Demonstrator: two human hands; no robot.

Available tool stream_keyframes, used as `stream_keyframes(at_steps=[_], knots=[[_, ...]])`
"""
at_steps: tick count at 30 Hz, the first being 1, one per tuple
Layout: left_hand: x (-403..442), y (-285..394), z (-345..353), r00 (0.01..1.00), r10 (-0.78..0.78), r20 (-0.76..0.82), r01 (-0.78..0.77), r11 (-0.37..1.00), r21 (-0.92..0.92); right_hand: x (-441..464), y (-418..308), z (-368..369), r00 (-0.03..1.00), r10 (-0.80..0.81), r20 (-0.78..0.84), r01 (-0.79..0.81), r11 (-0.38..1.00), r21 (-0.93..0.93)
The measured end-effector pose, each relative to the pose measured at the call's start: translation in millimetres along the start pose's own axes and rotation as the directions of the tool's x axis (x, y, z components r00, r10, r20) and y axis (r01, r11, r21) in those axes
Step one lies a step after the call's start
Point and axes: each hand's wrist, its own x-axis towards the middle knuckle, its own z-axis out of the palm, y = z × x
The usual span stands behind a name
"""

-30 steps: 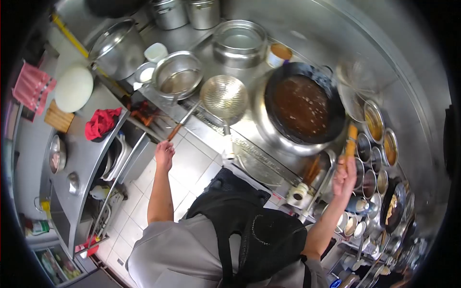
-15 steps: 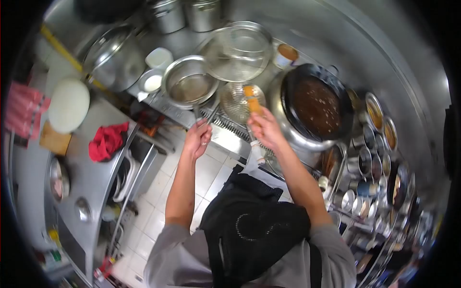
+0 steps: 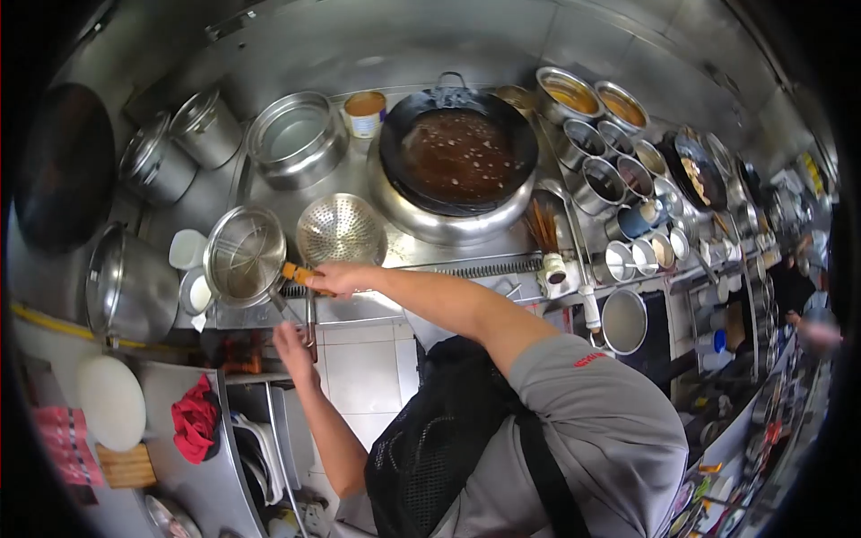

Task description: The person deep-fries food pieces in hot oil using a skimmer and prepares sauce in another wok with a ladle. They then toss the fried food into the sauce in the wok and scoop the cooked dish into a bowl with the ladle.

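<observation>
My right hand [image 3: 345, 279] is closed round the orange handle [image 3: 303, 273] of a round wire-mesh strainer [image 3: 244, 244]. The mesh sits over a steel pan [image 3: 215, 269] at the left of the stove. Just below that pan's handle [image 3: 285, 309] is my left hand [image 3: 294, 351], its fingers stretched out and apart, with nothing seen in them. A perforated ladle [image 3: 341, 230] rests on the stove to the right of the pan, and my right forearm passes in front of its lower part.
A black wok [image 3: 457, 166] holds brown bubbling liquid. Behind the ladle stand a steel pot [image 3: 296, 139] and an open tin [image 3: 365, 114]. A small white bowl [image 3: 187, 249] is left of the pan. Several seasoning pots [image 3: 599, 182] line the right. A red cloth [image 3: 195, 419] lies on the left counter.
My right hand has swung the mesh strainer left, from behind the ladle to over the pan. The left hand, closed at the pan's handle before, has opened and drawn off. My view has turned right.
</observation>
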Motion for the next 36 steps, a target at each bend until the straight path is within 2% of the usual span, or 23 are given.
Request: stream_keyframes(at_steps=[1, 2, 4, 5, 6, 9, 11, 13, 16, 17, 19, 20, 22, 25, 26, 28, 30, 31, 32, 33, 34, 35, 36], knots=[[-6, 0, -1, 0.955, 0.274, -0.111, -0.241, 0.94, 0.24, -9, 8, -5, 0.948, -0.302, -0.102, 0.24, 0.887, -0.395], [-13, 1, -1, 0.959, 0.274, -0.079, -0.246, 0.935, 0.255, -20, 18, -10, 0.809, -0.582, -0.084, 0.342, 0.581, -0.739], [-42, 21, 18, 0.781, 0.612, -0.125, -0.576, 0.783, 0.235, -91, 20, -21, 0.804, -0.577, -0.144, 0.288, 0.589, -0.755], [-58, 30, 34, 0.785, 0.613, -0.088, -0.584, 0.779, 0.228, -118, 34, -27, 0.761, -0.634, -0.139, 0.355, 0.586, -0.729], [-79, 37, 52, 0.802, 0.595, 0.059, -0.598, 0.795, 0.107, -148, 49, -36, 0.711, -0.689, -0.139, 0.419, 0.575, -0.702], [-139, 43, 119, 0.687, 0.481, 0.544, -0.543, 0.838, -0.055, -263, 107, -58, 0.874, -0.397, -0.279, 0.232, 0.848, -0.477], [-171, 21, 169, 0.494, 0.242, 0.835, -0.359, 0.931, -0.057, -327, 157, -58, 0.857, -0.289, -0.427, 0.121, 0.918, -0.379], [-209, -19, 218, 0.206, -0.033, 0.978, -0.2, 0.977, 0.075, -386, 218, -50, 0.793, -0.182, -0.582, 0.062, 0.974, -0.22], [-292, -68, 284, -0.246, -0.277, 0.929, -0.055, 0.961, 0.272, -470, 282, -29, 0.687, -0.125, -0.716, 0.107, 0.992, -0.071], [-324, -81, 304, -0.294, -0.304, 0.906, -0.057, 0.952, 0.3, -494, 305, -20, 0.633, -0.183, -0.752, 0.234, 0.971, -0.04], [-389, -104, 344, -0.641, -0.354, 0.681, -0.03, 0.898, 0.439, -541, 337, -7, 0.549, -0.129, -0.826, 0.273, 0.961, 0.031], [-420, -114, 361, -0.662, -0.369, 0.653, -0.043, 0.888, 0.458, -565, 352, 0, 0.505, -0.07, -0.86, 0.273, 0.958, 0.082], [-481, -133, 393, -0.859, -0.371, 0.353, -0.105, 0.802, 0.588, -613, 377, 13, 0.415, 0.069, -0.907, 0.257, 0.948, 0.19], [-561, -153, 418, -0.951, -0.299, 0.073, -0.194, 0.767, 0.611, -670, 402, 25, 0.297, 0.258, -0.92, 0.248, 0.909, 0.335], [-580, -156, 427, -0.952, -0.3, 0.056, -0.205, 0.766, 0.61, -686, 408, 25, 0.264, 0.313, -0.912, 0.248, 0.892, 0.378], [-613, -162, 446, -0.928, -0.331, -0.17, -0.37, 0.872, 0.321, -711, 420, 21, 0.192, 0.383, -0.903, 0.265, 0.866, 0.424], [-630, -197, 458, -0.948, -0.244, -0.203, -0.303, 0.888, 0.346, -719, 449, 20, 0.088, 0.369, -0.925, 0.316, 0.871, 0.377], [-638, -211, 467, -0.939, -0.306, -0.155, -0.343, 0.82, 0.459, -724, 466, 19, -0.13, 0.088, -0.988, 0.178, 0.982, 0.064], [-647, -229, 475, -0.921, -0.365, -0.137, -0.375, 0.733, 0.568, -730, 485, 24, -0.302, -0.213, -0.929, -0.041, 0.977, -0.211], [-651, -251, 481, -0.911, -0.41, -0.048, -0.354, 0.714, 0.605, -741, 498, 39, -0.388, -0.496, -0.777, -0.316, 0.864, -0.393], [-662, -260, 493, -0.895, -0.445, 0.031, -0.343, 0.73, 0.591, -772, 472, 34, -0.21, -0.064, -0.976, 0.015, 0.998, -0.069], [-669, -271, 506, -0.876, -0.476, 0.081, -0.351, 0.743, 0.569, -779, 497, 23, -0.211, 0.068, -0.975, 0.058, 0.997, 0.057], [-676, -285, 519, -0.859, -0.493, 0.138, -0.338, 0.749, 0.57, -796, 483, 17, -0.377, 0.169, -0.91, 0.217, 0.972, 0.091]])
